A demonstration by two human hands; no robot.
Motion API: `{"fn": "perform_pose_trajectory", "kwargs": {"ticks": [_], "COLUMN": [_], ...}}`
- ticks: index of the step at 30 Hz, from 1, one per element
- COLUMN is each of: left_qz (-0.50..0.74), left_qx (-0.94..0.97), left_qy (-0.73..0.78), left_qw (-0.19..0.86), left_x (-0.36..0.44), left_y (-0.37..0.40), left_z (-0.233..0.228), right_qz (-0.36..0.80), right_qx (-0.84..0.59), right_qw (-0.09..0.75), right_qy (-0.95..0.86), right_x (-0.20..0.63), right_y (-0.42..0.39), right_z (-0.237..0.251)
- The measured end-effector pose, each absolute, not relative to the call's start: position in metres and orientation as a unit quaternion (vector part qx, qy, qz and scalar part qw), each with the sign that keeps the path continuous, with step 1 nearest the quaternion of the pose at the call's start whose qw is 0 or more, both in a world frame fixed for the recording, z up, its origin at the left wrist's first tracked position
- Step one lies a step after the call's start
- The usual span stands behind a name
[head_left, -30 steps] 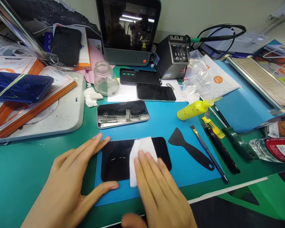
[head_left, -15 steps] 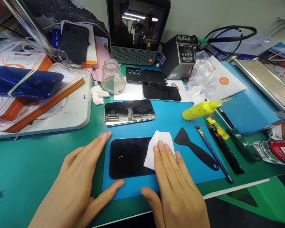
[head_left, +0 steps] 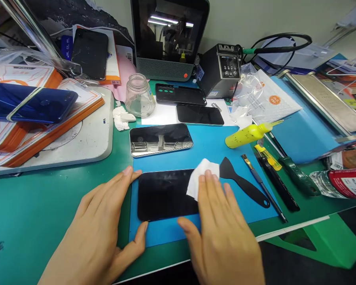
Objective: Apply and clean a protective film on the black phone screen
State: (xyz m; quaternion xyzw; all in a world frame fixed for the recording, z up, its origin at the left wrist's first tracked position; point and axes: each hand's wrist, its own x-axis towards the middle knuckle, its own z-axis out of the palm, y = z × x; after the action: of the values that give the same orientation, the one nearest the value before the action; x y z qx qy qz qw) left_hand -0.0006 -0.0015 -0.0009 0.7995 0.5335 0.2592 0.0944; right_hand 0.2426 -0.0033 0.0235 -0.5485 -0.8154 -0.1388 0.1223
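A black-screened smartphone (head_left: 166, 196) lies face up on the blue mat (head_left: 160, 237), with a faint smear on the upper part of its glass. My left hand (head_left: 97, 225) grips its left end, fingertips at the upper corner and thumb at the lower one. With straight fingers pressed flat, my right hand (head_left: 222, 221) holds a white wipe (head_left: 200, 180) against the phone's right end, which is hidden beneath. Just behind lies a second phone (head_left: 161, 140), its screen reflecting light.
Right of the wipe are a black scraper (head_left: 245, 184), a brush (head_left: 264, 186), a black-handled cutter (head_left: 279, 184), a green-handled screwdriver (head_left: 299, 176) and a yellow bottle (head_left: 246, 135). Behind stand a glass jar (head_left: 140, 97) and another phone (head_left: 200, 114). Boxes (head_left: 77, 107) are stacked left.
My right hand has slid the wipe slightly right and away from me. My left thumb has come in to the phone's lower corner. A small white mark on the screen is gone.
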Motion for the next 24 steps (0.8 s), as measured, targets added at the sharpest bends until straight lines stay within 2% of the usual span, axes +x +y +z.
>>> {"fn": "perform_pose_trajectory", "kwargs": {"ticks": [4,7,13,19,24], "left_qz": [0.26,0.262,0.263,0.263,0.254], "left_qx": [0.784,0.777,0.775,0.776,0.773], "left_qy": [0.548,0.554,0.561,0.559,0.567], "left_qw": [0.132,0.145,0.126,0.127,0.127], "left_x": [-0.005,-0.008,-0.006,-0.006,-0.004], "left_y": [-0.004,-0.006,-0.004,-0.004,-0.005], "left_z": [-0.003,-0.004,-0.006,-0.005,-0.003], "right_qz": [-0.075,-0.041,-0.119,-0.062,-0.012], "right_qx": [-0.526,-0.48,-0.519,-0.524,-0.532], "right_qw": [0.18,0.187,0.15,0.261,0.323], "right_qy": [-0.828,-0.856,-0.833,-0.808,-0.783], "right_x": [0.197,0.199,0.25,0.225,0.257], "right_y": [0.007,0.0,-0.006,0.008,0.007], "right_z": [0.018,0.017,0.026,0.022,0.035]}}
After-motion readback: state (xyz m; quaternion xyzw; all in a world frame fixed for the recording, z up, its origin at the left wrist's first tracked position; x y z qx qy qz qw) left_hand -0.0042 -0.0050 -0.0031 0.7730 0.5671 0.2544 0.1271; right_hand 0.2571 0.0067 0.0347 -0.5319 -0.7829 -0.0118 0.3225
